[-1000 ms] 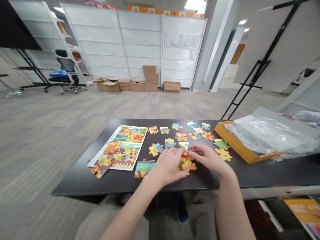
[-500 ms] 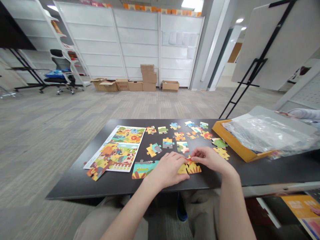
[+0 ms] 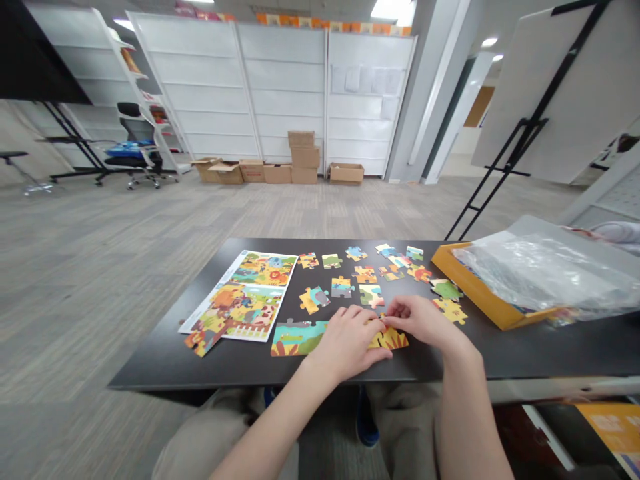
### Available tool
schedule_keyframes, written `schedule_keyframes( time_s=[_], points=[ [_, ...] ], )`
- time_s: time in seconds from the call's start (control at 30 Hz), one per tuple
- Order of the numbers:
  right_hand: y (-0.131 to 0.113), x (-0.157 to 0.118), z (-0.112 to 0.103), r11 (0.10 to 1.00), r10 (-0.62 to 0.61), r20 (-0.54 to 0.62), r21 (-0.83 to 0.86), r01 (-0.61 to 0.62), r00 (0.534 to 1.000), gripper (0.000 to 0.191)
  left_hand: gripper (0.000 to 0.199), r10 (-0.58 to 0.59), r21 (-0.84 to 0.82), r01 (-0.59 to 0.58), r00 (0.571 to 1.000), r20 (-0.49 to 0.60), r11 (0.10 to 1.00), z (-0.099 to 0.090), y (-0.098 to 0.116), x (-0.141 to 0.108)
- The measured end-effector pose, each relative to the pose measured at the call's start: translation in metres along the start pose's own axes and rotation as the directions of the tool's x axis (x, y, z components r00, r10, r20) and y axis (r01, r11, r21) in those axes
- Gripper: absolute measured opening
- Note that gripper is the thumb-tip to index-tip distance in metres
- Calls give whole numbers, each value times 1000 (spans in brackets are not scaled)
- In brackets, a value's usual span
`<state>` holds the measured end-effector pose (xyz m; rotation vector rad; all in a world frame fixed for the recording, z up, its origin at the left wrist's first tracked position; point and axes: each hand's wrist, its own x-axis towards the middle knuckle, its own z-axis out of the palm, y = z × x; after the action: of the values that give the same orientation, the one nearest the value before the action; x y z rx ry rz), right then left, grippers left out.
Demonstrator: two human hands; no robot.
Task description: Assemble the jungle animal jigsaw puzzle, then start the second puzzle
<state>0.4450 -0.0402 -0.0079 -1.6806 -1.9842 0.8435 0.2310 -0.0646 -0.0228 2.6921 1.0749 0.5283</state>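
My left hand [image 3: 346, 339] lies over the middle of a joined jigsaw puzzle strip [image 3: 295, 338], thumb stretched along its lower side and fingers spread across it. At the strip's right end, my right hand [image 3: 419, 320] pinches a jigsaw puzzle piece, mostly hidden by the fingers. Yellow, grass-patterned puzzle pieces [image 3: 397, 340] show just below the fingertips. Beyond the hands lie several loose pieces, among them a grey-and-teal piece [image 3: 342, 287] and a green-and-cream piece [image 3: 371, 295]. A yellow piece [image 3: 450, 310] sits right of my right hand.
A printed picture sheet [image 3: 285, 300] lies on the left of the black table [image 3: 165, 363], with joined pieces [image 3: 203, 339] over its lower corner. On the right stands a yellow box [image 3: 480, 297] with clear plastic wrapping [image 3: 545, 267]. Cardboard boxes [image 3: 303, 157] stand by the far shelves.
The view has shifted slightly, so the scene sits further right. My fingertips have come a little closer together at the strip's right end. The loose pieces stay where they lay.
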Motion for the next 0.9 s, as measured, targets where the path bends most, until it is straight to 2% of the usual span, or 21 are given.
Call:
schedule_keyframes(
  time_s=[0.13,0.27,0.47,0.6,0.7,0.9],
  points=[
    [1,0,0,999,-18,4,-26,19,1000,16,32,13,-16,-13,1000,18,1000,-2,1,3],
    [5,0,-1,999,-31,4,-26,31,1000,16,31,50,-58,-47,998,50,997,-7,-4,4],
    [14,-4,-9,998,-16,-141,-59,7,990,23,32,55,-105,-50,998,43,993,-7,-9,1],
    [17,-8,-14,999,45,-139,-16,-48,989,28,37,59,-118,-57,998,14,991,-3,-9,0],
    [21,-9,-17,999,50,-135,-11,-52,990,27,33,48,-104,-48,999,1,993,-2,-9,1],
    [41,-17,-29,995,27,-244,-84,-49,969,28,30,78,-107,-76,997,14,991,-2,-9,3]
  ],
)
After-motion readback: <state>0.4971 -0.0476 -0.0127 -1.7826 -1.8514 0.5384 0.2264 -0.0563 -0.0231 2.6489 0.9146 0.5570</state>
